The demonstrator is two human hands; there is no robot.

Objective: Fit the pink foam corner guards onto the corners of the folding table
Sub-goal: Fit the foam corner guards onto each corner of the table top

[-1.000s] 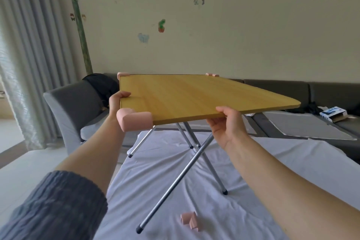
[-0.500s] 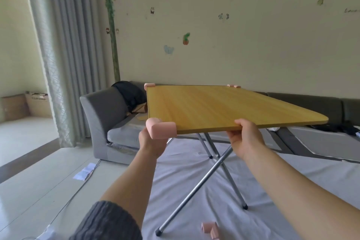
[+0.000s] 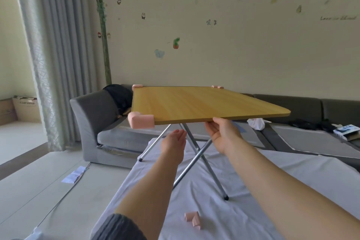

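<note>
The light wooden folding table with crossed metal legs (image 3: 204, 103) stands on the white sheet (image 3: 224, 191) in front of the grey sofa (image 3: 93, 115), three of its corners already capped: a pink foam corner guard (image 3: 140, 121) sits on the near left corner and two more show at the far left (image 3: 137, 86) and far right (image 3: 217, 87), while the near right corner (image 3: 286, 112) is bare. The change is in the left hand (image 3: 173, 142): half a second ago it was under the near left guard, and now it has come away and hangs below the tabletop with fingers loose, holding nothing, which suggests that guard is seated. The right hand (image 3: 222, 132) keeps its hold on the near edge, fingers under the board and thumb at its rim. The last loose pink foam guard (image 3: 192, 219) lies on the sheet near the person, so the likely next step is picking it up for the bare corner.
</note>
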